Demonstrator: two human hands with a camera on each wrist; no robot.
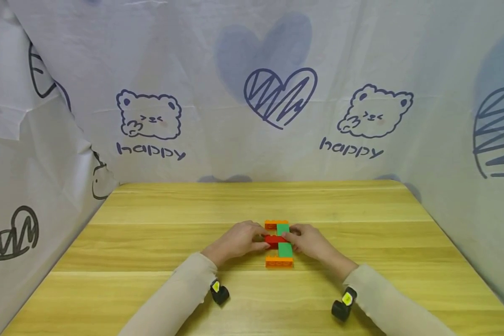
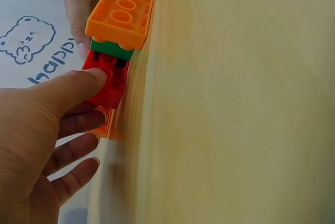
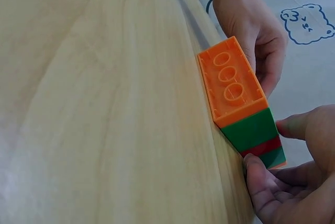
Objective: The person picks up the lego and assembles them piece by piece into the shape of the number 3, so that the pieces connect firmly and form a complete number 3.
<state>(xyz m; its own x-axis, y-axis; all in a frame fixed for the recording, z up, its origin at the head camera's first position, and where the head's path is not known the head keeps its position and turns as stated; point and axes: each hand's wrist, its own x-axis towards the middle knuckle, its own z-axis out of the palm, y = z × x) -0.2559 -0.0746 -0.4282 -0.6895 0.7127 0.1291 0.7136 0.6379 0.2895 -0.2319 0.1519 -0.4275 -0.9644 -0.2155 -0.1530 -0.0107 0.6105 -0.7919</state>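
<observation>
On the wooden table (image 1: 151, 289) both hands are at a small build of toy building bricks. Its near end is an orange brick (image 2: 119, 14), hollow underside with round tubes facing the person. Another orange brick (image 1: 277, 222) forms the far end. Between them run green parts (image 3: 250, 130) with a red brick (image 1: 273, 239) across the middle, sticking out leftward. My left hand (image 1: 239, 240) pinches the red brick, thumb (image 2: 94, 80) on its studded face, other fingers loosely bent. From the right side, my right hand (image 1: 312, 240) pinches the build around its green and red section.
A white cloth (image 1: 218, 154) with printed hearts and bears hangs behind the table and along both sides. Each wrist wears a small black camera; one (image 1: 220, 293) is at the left sleeve, the other (image 1: 343, 305) at the right sleeve.
</observation>
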